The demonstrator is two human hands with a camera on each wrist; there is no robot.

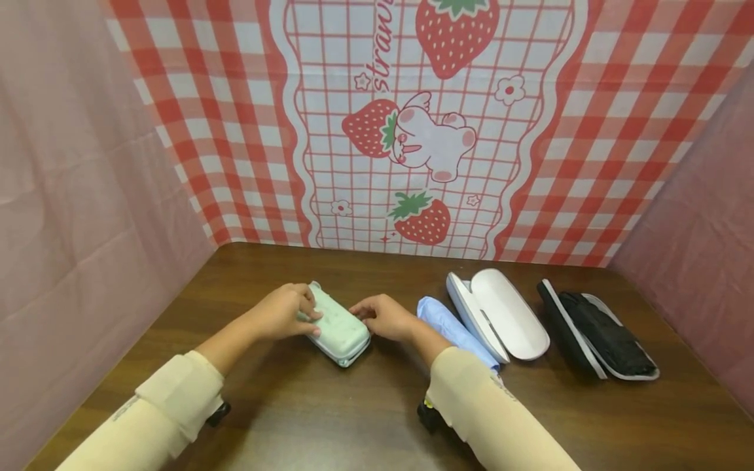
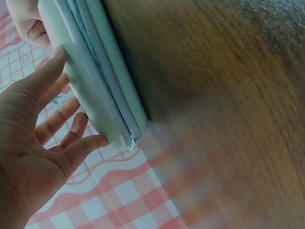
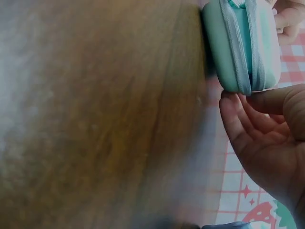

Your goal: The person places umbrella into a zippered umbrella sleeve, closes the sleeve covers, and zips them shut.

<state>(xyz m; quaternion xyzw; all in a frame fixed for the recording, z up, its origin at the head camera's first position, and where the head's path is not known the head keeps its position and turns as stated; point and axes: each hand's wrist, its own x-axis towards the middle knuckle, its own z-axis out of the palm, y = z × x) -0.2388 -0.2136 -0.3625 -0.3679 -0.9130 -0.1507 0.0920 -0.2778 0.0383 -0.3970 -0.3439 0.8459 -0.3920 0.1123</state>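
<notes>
A pale mint-green zip case (image 1: 338, 327) lies closed on the table between the two hands, its grey-edged zipper running around the side. My left hand (image 1: 287, 313) holds it from the left, fingers bent over the lid. In the left wrist view, spread fingertips of that hand (image 2: 35, 129) touch the lid's edge, near a small tab (image 2: 132, 143) at the zipper's end. At the case's right side, my right hand (image 1: 389, 317) has thumb and fingers against the zipper edge. The right wrist view shows this grip (image 3: 267, 133); any pull between the fingertips is hidden.
To the right lie a light-blue cloth or pouch (image 1: 450, 330), an open hard glasses case (image 1: 512, 314) with a white interior, and an open black zip case (image 1: 612, 340) with grey edging. A strawberry-print cloth (image 1: 424, 216) hangs behind the wooden table (image 1: 330, 425).
</notes>
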